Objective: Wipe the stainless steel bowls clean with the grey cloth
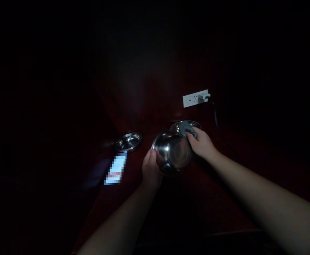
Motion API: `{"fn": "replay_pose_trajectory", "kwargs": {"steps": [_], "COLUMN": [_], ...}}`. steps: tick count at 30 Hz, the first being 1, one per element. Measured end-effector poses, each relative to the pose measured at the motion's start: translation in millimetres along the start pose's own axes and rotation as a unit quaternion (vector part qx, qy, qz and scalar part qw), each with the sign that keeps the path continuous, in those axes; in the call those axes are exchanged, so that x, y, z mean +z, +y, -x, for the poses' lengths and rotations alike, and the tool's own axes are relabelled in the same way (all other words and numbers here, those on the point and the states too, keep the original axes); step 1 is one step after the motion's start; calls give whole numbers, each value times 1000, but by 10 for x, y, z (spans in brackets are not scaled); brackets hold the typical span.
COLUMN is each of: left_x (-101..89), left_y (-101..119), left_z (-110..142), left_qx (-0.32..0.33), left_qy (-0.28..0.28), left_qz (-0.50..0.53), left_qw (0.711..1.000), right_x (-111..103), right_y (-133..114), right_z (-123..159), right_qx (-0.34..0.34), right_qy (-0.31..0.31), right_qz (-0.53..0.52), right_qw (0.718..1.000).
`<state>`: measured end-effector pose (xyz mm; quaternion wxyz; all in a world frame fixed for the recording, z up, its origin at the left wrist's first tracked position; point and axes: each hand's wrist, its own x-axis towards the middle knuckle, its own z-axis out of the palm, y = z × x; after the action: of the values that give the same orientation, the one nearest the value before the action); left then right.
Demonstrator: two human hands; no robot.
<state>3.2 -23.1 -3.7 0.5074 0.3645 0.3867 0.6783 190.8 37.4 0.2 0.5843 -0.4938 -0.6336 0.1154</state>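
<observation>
A shiny metal bowl is tilted on its side in front of me, its outer base turned to the right. My left hand grips it by the rim, thumb on the near left edge. In my right hand a grey-green cloth is pinched, held just beyond the bowl's upper right side. Whether the cloth touches the bowl I cannot tell. Behind the cloth lies a round metal dish, partly hidden by the cloth and the hand.
Another shallow metal dish sits to the left on the dark red tabletop. Nearer me is a bright, pixelated screen. On the back wall, a white socket plate holds a plug with a dark cable hanging down. Much of the surroundings is dark.
</observation>
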Motion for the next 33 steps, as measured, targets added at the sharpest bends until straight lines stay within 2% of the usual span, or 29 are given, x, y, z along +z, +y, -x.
{"fn": "replay_pose_trajectory", "kwargs": {"steps": [5,11,16,21,25,33], "left_x": [38,38,26,39,65,86], "left_y": [-24,-67,-116,-132,-123,-116], "left_z": [-35,-80,-109,-116,-99,-86], "left_qx": [-67,-136,-137,-145,-137,-172], "left_qy": [37,55,69,66,79,77], "left_qz": [45,56,51,48,38,52], "left_qw": [996,988,987,986,987,981], "right_x": [-8,-31,-38,-57,-52,-67], "right_y": [-24,-33,-77,-160,-161,-182], "right_z": [31,44,66,84,90,80], "right_qx": [-3,-18,-35,-81,-114,-159], "right_qy": [-35,-73,-110,-142,-152,-171], "right_qz": [0,2,11,46,48,54], "right_qw": [999,997,993,986,981,971]}}
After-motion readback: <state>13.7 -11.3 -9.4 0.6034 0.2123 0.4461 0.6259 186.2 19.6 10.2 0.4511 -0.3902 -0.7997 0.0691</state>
